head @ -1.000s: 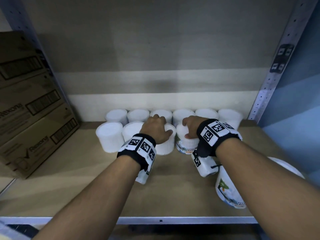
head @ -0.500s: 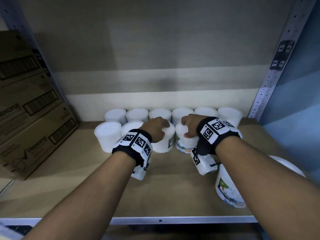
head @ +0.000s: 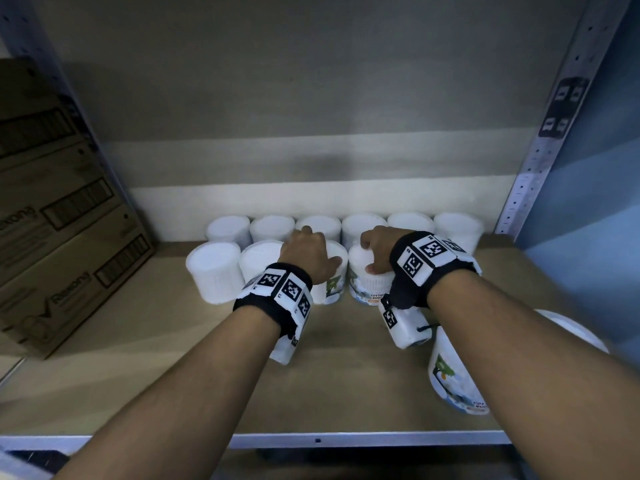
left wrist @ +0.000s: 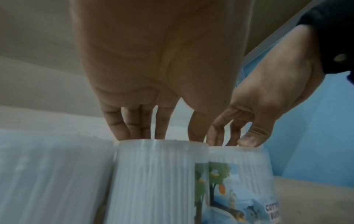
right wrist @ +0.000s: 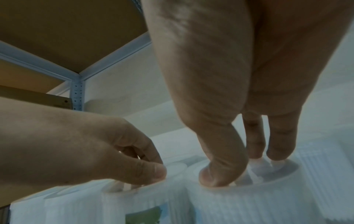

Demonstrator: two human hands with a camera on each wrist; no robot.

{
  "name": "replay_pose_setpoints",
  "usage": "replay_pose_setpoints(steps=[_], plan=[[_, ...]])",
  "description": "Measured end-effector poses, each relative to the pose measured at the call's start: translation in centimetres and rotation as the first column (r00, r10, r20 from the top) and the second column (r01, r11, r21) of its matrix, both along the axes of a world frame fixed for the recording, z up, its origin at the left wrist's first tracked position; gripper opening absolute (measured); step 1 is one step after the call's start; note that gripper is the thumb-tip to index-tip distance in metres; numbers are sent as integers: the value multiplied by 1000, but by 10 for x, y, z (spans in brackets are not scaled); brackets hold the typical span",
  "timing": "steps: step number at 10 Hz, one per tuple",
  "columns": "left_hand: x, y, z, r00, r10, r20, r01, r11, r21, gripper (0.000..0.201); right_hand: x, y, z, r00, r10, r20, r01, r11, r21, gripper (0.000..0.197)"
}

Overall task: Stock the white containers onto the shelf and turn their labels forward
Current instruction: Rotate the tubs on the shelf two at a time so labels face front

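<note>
Two rows of white ribbed containers stand at the back of the shelf [head: 194, 368]. My left hand [head: 311, 252] grips the lid of a front-row container [head: 330, 289] from above; a strip of its tree label shows on its right side [left wrist: 200, 189]. Touching it on the right is a second container [head: 367, 289], label forward, its lid gripped by my right hand [head: 375, 249], thumb on the near rim [right wrist: 210, 180]. In the right wrist view the left hand [right wrist: 118, 153] shows on its lid. A third labelled container [head: 453, 379] stands near the front, partly hidden under my right forearm.
Stacked cardboard boxes [head: 62, 220] fill the shelf's left end. A perforated metal upright [head: 540, 143] bounds the right side, with a blue wall beyond. Two plain-sided containers [head: 214, 275] stand left of my left hand. The shelf's metal front edge [head: 311, 439] runs below my forearms.
My left hand has twisted its container, bringing the label's edge into view on its right side. The right hand has stayed on its container's lid with little movement.
</note>
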State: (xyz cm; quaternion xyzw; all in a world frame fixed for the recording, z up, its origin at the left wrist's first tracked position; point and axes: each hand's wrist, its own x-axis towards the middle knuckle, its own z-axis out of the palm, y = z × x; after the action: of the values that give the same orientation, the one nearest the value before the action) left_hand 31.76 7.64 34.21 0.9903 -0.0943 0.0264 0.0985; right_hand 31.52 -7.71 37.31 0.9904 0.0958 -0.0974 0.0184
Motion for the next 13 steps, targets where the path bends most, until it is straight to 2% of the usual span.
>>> replay_pose_setpoints(steps=[4,5,6,7,8,9,13], plan=[[8,12,8,974,-141,-177,138,990,-25,51,4,-1,-4,1000,-7,3,7,1000,-1,54],[8,14,13,952,-208,-224,199,978,-62,58,4,-1,-4,1000,-9,1,9,1000,1,55],[5,13,16,950,-231,-210,202,968,-149,61,5,-2,-4,1000,-16,2,16,1000,5,55],[4,7,11,990,-122,-71,112,984,-139,44,6,-2,-5,1000,-20,-9,20,1000,4,56],[3,4,4,999,-27,-28,26,999,-34,51,6,-2,-6,1000,-19,-8,19,1000,10,56],[5,4,1,999,-25,-38,25,1000,14,58,7,-2,-6,1000,-19,-14,19,1000,-2,56],[4,9,10,980,-137,-142,126,988,-85,51,-1,-1,-4,999,20,30,-18,999,-45,53]])
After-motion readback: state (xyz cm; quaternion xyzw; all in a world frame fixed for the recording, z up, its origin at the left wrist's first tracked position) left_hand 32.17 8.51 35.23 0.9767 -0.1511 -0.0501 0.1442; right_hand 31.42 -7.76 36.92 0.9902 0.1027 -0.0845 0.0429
